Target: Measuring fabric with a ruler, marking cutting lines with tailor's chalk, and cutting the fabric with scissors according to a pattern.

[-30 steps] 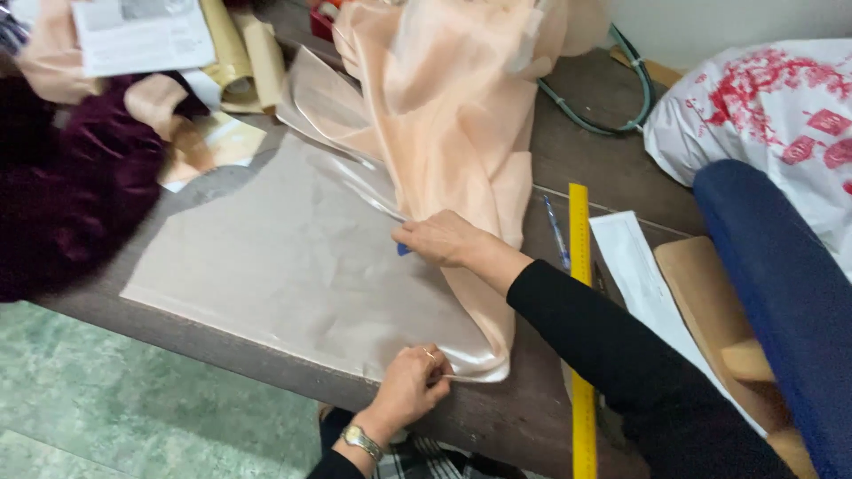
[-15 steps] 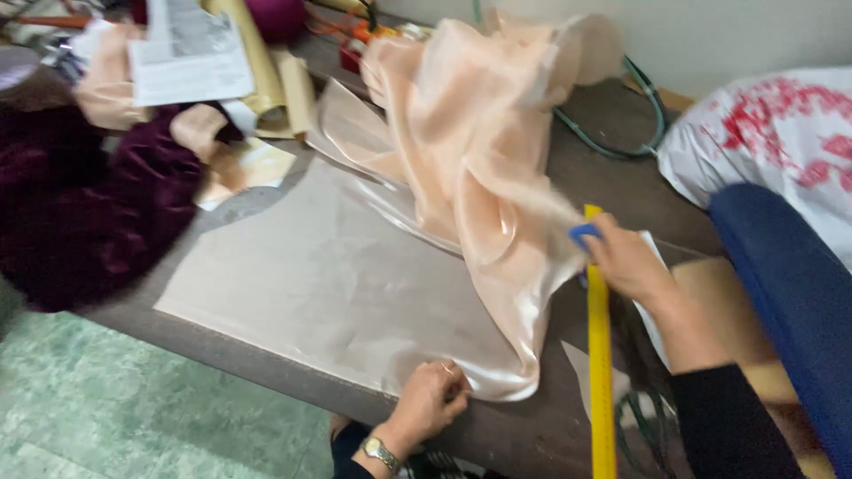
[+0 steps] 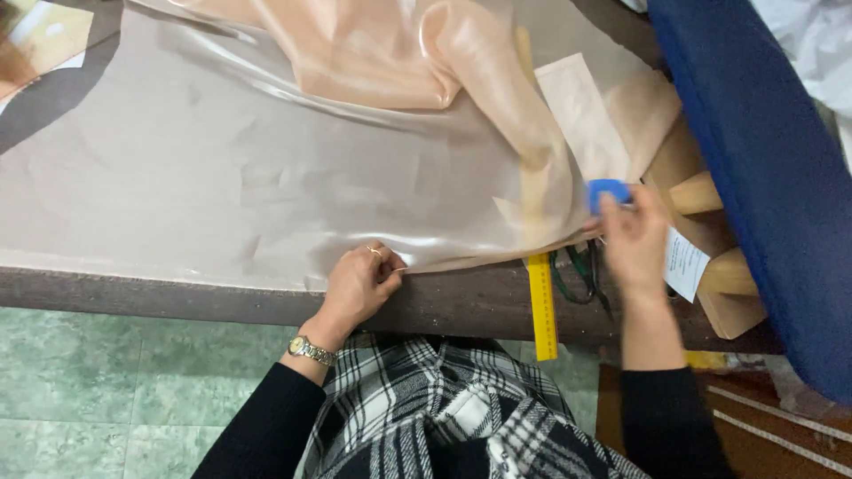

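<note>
A shiny peach fabric (image 3: 266,177) lies spread over the dark wooden table (image 3: 177,297), bunched up at the far side. My left hand (image 3: 359,282), with a ring and a wristwatch, pinches the fabric's near edge at the table's front. My right hand (image 3: 632,239) holds a small blue piece of tailor's chalk (image 3: 608,192) beside the fabric's right corner. A yellow ruler (image 3: 541,306) runs under the fabric and sticks out toward me between my hands.
Scissors with dark handles (image 3: 577,270) lie by the ruler. Paper pattern pieces (image 3: 586,111) sit at the right under the fabric. A blue padded board (image 3: 754,177) on wooden supports (image 3: 710,266) stands at the far right. Green tiled floor (image 3: 106,390) lies below.
The view has tilted down and closer. My right hand drew back from the ruler's far end toward the near right corner, still with the blue chalk. My left hand stayed on the fabric's edge.
</note>
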